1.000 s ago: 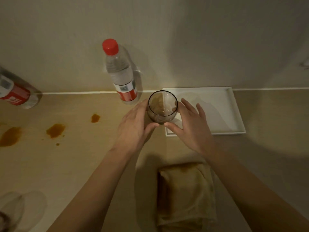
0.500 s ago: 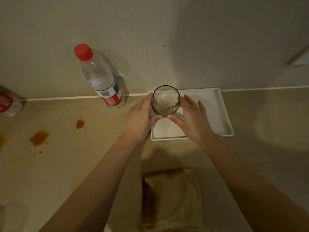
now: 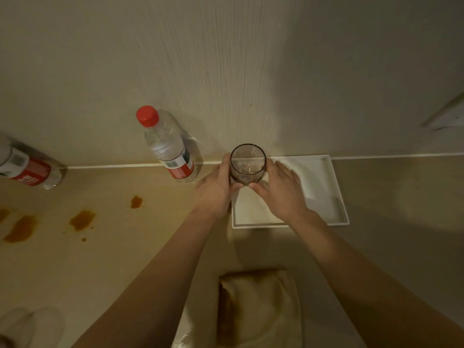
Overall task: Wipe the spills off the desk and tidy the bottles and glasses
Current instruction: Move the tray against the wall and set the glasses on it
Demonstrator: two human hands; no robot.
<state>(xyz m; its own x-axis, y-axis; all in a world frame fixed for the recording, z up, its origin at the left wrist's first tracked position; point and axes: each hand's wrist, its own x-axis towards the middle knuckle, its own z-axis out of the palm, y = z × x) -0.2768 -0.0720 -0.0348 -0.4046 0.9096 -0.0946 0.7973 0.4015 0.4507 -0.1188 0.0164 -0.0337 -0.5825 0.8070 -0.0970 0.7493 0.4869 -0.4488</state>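
Observation:
A clear drinking glass (image 3: 247,163) stands upright at the back left corner of a white tray (image 3: 334,189). My left hand (image 3: 216,189) and my right hand (image 3: 278,192) both hold it, curled round its sides. A water bottle with a red cap (image 3: 165,144) stands just left of the glass against the wall. A second bottle with a red label (image 3: 27,167) is at the far left. Brown spills (image 3: 81,219) stain the desk on the left, with a smaller spot (image 3: 136,201) nearer the bottle. A stained folded cloth (image 3: 258,307) lies near the front edge.
The wall rises directly behind the desk (image 3: 125,247). Another glass (image 3: 22,327) shows faintly at the bottom left corner. A pale object (image 3: 444,116) juts from the wall at the upper right.
Both hands carried the glass away from me, from the tray's front left edge to its back left corner by the wall.

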